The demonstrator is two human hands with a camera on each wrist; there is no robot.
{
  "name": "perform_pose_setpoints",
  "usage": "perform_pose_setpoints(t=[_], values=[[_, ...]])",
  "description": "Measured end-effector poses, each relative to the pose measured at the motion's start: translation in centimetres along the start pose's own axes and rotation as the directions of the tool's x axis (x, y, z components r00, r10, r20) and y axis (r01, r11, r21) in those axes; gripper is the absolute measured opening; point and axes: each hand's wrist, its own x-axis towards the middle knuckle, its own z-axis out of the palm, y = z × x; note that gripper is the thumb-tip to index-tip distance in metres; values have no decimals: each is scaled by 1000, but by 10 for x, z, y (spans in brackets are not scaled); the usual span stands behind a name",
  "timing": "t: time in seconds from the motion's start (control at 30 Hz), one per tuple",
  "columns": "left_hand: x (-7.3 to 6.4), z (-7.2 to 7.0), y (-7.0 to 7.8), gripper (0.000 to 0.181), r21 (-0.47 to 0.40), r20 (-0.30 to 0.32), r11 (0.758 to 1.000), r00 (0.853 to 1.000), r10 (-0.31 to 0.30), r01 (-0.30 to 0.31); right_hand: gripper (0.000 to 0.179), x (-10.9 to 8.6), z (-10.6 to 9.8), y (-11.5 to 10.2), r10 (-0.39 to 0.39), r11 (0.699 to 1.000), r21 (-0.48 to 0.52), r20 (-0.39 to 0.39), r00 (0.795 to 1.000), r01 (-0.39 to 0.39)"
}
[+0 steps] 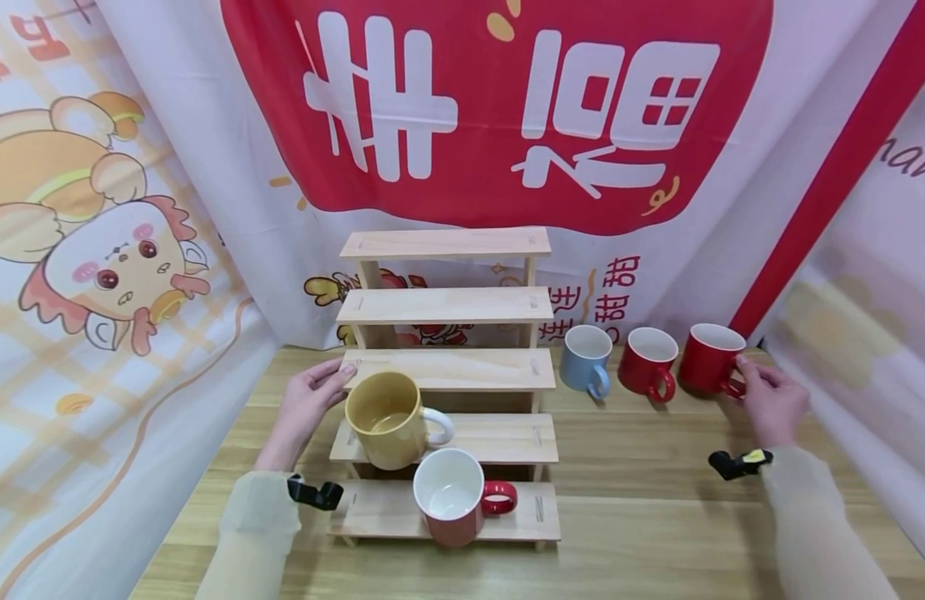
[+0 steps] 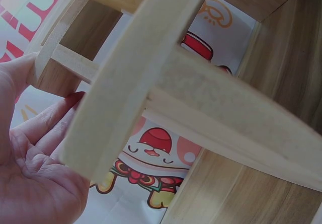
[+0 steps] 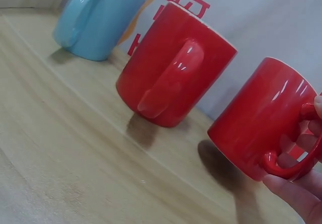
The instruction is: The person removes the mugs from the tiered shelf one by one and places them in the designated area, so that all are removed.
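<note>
A stepped wooden display shelf (image 1: 477, 371) stands on the table, and my left hand (image 1: 312, 400) pinches the left end of its middle board; in the left wrist view the thumb and fingers (image 2: 55, 118) lie on either side of the board's end. At the far right, my right hand (image 1: 776, 404) holds the handle of the rightmost red mug (image 1: 704, 367). That mug is upright, with a shadow beneath it in the right wrist view; whether its base touches the table I cannot tell. Beside it stand another red mug (image 1: 646, 365) and a light blue mug (image 1: 582, 362).
A yellow mug (image 1: 387, 433) with a white handle sits on the second board from the bottom. On the lowest board is a red mug (image 1: 453, 525) with a white inside. Printed curtains (image 1: 207, 167) close off the back and sides of the wooden table (image 1: 642, 533).
</note>
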Motion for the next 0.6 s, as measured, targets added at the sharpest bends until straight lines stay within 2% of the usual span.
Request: perform_pose_setpoints(t=[0.3,0.6], values=[[0,1,-1,60,-6,1,1000,1000,1,-1,11,2,2,9,27,998,-58,-70,997,-32],[-1,0,1,61,-2,3,1000,1000,-12,12,17,-2,1,19,18,997,-79,-77,997,-24]])
